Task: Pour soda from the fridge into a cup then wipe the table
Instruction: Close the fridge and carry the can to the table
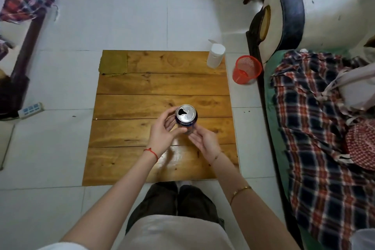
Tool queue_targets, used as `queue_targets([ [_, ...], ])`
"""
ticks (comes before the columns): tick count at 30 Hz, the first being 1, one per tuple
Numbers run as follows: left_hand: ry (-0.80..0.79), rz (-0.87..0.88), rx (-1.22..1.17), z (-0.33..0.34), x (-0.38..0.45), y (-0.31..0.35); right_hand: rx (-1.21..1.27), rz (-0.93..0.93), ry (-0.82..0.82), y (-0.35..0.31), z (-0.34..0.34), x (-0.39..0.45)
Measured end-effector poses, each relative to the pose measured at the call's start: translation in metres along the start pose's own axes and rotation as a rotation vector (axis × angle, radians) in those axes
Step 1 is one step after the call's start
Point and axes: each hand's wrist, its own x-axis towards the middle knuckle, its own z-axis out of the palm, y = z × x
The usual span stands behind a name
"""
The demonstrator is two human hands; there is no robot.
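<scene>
Both hands [162, 134] around opened soda can [186, 116]

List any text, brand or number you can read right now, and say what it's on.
Can: a band of white letters runs round the dark wall just under the rim, upside down from this view and too blurred to read; no brand can be made out.
White container at the table's far right corner: no text visible.
Red bin on the floor: no text visible.
Power strip on the floor: no readable markings.
</scene>
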Motion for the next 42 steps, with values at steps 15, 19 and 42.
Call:
queue_targets([
  [15, 0.038, -0.098, -0.034, 0.031, 0.082, -0.141, -0.049, 0.102, 0.096, 0.048, -0.055, 0.138],
  [19, 0.057, -0.101, -0.027, 0.035, 0.091, -0.169, -0.083, 0.102, 0.135, 0.063, -0.067, 0.164],
  [42, 0.002, 0.005, 0.366, 0.037, 0.090, -0.211, -1.074, -0.280, 0.181, 0.090, -0.083, 0.171],
])
